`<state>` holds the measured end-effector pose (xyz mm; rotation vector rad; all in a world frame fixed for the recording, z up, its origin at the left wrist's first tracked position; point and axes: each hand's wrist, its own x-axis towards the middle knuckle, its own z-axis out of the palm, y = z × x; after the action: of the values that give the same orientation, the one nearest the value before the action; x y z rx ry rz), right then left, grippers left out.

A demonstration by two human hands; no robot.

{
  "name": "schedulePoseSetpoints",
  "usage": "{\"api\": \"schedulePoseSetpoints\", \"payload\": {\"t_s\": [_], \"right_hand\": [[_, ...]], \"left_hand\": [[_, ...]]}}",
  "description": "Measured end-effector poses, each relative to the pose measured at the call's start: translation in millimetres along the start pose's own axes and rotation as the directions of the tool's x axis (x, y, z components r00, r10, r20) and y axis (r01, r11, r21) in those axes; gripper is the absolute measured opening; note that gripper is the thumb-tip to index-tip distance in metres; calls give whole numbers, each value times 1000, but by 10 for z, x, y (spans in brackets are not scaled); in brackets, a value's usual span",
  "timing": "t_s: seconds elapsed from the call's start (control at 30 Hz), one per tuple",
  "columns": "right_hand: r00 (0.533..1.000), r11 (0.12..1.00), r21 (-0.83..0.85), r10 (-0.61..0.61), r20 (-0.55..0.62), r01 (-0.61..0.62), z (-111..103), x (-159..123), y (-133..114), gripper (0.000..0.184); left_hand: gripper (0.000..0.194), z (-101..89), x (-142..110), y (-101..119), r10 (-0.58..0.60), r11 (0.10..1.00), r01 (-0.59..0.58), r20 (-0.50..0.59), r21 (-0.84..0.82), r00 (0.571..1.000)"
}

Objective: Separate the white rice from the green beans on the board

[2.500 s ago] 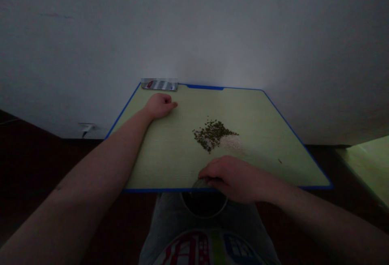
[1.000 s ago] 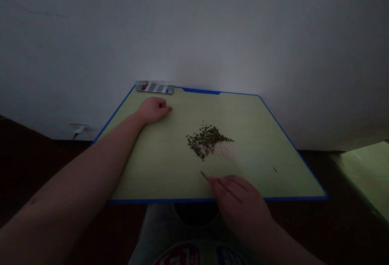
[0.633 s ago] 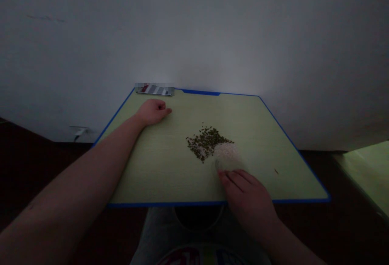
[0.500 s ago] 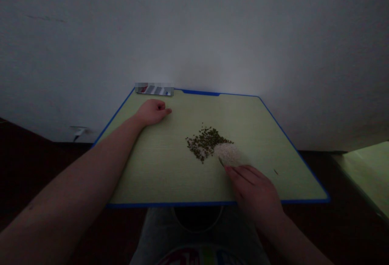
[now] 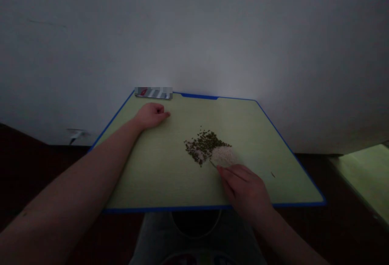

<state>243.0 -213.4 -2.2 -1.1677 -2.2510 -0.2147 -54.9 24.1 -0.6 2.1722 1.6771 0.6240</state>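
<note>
Grains: the small dark green-brown grains (image 5: pixel 208 140) lie loose around the middle of the pale yellow-green table with blue edging (image 5: pixel 158 176); the mound of fine whitish grains (image 5: pixel 223 155) touches them on the 4 o'clock side
Grain handling: likely light, hard and quick to roll, so you would best gather them low, from the outer edge
Thin piece: the thin, narrow-looking piece (image 5: pixel 213 163) reaches from your right fingertips towards 10 o'clock, its tip near both heaps; its material is too dim to tell
Piece handling: probably light and fairly stiff; take it by the end nearest you, leaving the far edge free
Right hand: your right hand (image 5: pixel 249 188) comes in from 5 o'clock, palm down, fingers pinched together on the thin piece
Left hand: your left hand (image 5: pixel 149 116) rests at 10 o'clock, curled into a loose fist, thumb towards 3 o'clock, nothing seen in it
Around: dark round container (image 5: pixel 199 237) beyond the edge at 6 o'clock, flat shiny rectangular object (image 5: pixel 153 93) at 11, slim brown sliver (image 5: pixel 272 174) at 4
</note>
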Motion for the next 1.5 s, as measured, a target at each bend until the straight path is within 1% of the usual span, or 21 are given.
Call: {"api": "schedulePoseSetpoints", "payload": {"t_s": [0.13, 0.23, 0.33, 0.5, 0.67, 0.9, 1.07, 1.27, 1.37, 1.43, 1.5], "right_hand": [[1000, 999, -54, -2, 4, 2, -19, -26, 62, 25], [1000, 998, -60, 21, -10, -22, -59, -39, 102, 24], [999, 999, -20, 37, -21, -38, -84, -19, 116, 23], [999, 998, 54, 26, -19, -25, -74, 44, 105, 22], [1000, 997, 66, 29, -6, -28, -64, 40, 108, 23], [999, 996, 71, -47, 4, 47, -114, 12, 72, 24], [1000, 995, 92, -28, 1, 28, -122, -8, 59, 22], [1000, 998, 58, 25, -3, -25, -136, -12, 75, 24], [998, 993, 107, -44, 35, 40, -124, -31, 23, 24], [995, 991, 109, -87, 52, 81, -98, -48, 3, 26], [996, 994, 71, -81, 44, 78, -72, -57, 18, 27]], "left_hand": [[39, -5, -8, 10, 9, 1000, -9, -3, -19, 1000], [39, -6, -8, 11, 0, 1000, 0, -1, -12, 1000], [39, -1, -5, 0, 1, 1000, -1, 2, -4, 1000], [39, -2, -12, -6, 26, 1000, -26, 2, -17, 1000], [40, -9, -9, -2, 26, 1000, -26, 1, -7, 1000], [39, -6, -4, -7, 21, 1000, -21, 5, 1, 1000], [39, 7, 2, -32, 29, 1000, -29, -1, -1, 1000], [40, 7, 1, -38, 29, 1000, -29, -4, 5, 1000], [40, -3, -7, -15, 46, 999, -46, -11, 11, 999], [39, -6, -11, -5, 44, 999, -44, -12, 14, 999], [39, -4, -12, -3, 37, 999, -37, -11, 13, 999]]}}
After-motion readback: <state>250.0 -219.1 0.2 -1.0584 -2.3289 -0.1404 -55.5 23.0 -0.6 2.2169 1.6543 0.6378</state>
